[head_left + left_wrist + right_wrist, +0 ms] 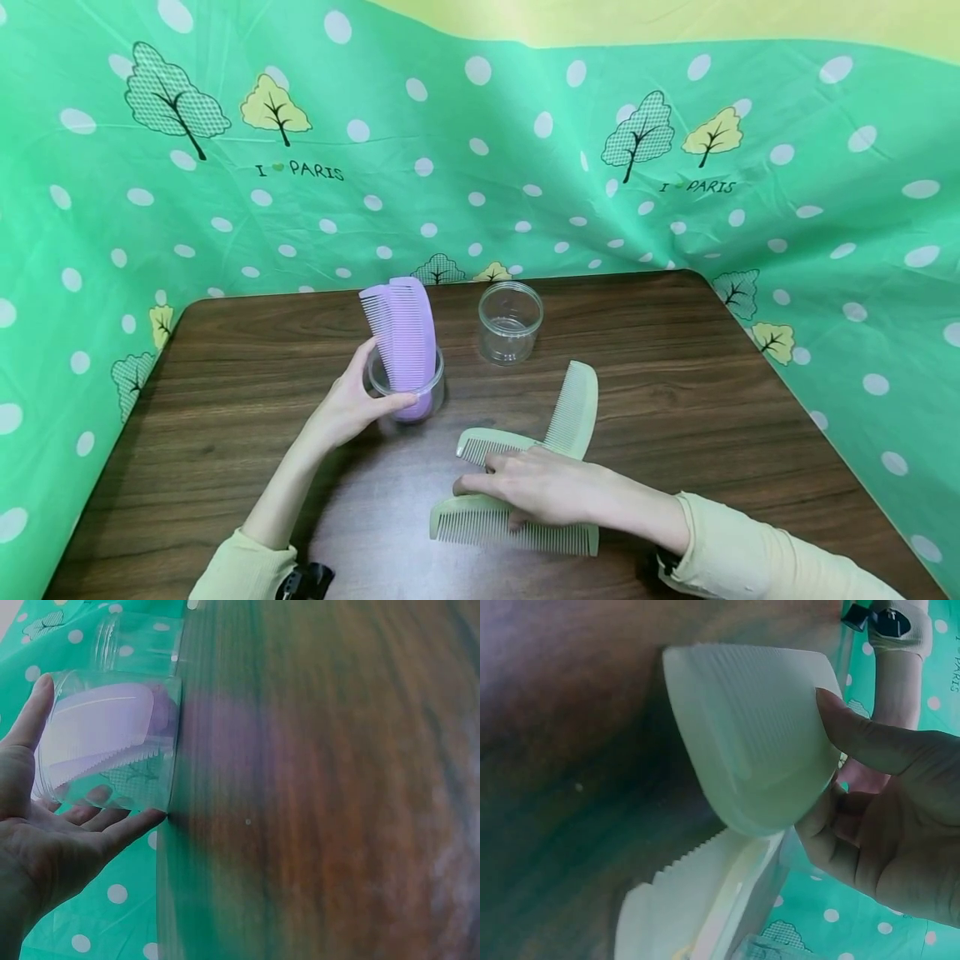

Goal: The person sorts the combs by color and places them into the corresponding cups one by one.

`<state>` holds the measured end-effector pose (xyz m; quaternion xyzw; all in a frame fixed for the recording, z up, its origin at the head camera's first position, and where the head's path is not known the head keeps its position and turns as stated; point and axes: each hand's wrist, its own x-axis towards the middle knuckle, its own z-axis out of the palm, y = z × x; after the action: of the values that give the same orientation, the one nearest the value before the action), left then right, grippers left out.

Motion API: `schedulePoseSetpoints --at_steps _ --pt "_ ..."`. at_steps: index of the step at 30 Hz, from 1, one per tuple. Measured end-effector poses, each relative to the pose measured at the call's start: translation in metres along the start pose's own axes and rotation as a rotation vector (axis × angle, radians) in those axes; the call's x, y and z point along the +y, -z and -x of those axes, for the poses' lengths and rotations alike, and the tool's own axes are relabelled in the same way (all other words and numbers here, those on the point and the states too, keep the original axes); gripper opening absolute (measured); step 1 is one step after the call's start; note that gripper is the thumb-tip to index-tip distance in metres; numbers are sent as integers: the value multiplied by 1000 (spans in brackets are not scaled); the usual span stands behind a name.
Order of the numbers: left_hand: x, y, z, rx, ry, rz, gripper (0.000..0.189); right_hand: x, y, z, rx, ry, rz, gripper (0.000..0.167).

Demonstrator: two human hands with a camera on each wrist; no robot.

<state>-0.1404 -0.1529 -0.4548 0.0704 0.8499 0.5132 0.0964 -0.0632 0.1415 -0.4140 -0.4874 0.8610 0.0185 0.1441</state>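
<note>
Two purple combs [408,333] stand in a clear jar [437,392], their teeth ends sticking up above its rim. My left hand [348,410] holds this jar from the left, thumb across the front; in the left wrist view the fingers curve around the jar's side. At the right front, my right hand [547,485] pinches a pale green comb [517,532] between thumb and fingers, as the right wrist view shows. Two more green combs lie just beyond that hand: one angled up to the right [576,404], another [487,442] partly hidden by the fingers.
A second clear jar [510,333] stands near the back edge, right of the purple combs. The dark wooden table [712,400] is bordered by a green dotted cloth [480,167] behind and at both sides.
</note>
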Motion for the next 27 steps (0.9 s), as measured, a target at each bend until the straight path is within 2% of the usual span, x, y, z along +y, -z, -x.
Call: schedulePoseSetpoints --at_steps 5,12,22,27 --pt "0 0 1 -1 4 -2 104 2 6 -1 -14 6 -32 67" --pt "3 0 0 -3 8 -3 103 5 14 -2 -6 -7 -60 70" --pt "0 0 0 -11 -1 10 102 12 21 1 29 -44 -116 68" --pt "2 1 0 -14 -3 -23 102 16 26 3 61 -70 -163 65"
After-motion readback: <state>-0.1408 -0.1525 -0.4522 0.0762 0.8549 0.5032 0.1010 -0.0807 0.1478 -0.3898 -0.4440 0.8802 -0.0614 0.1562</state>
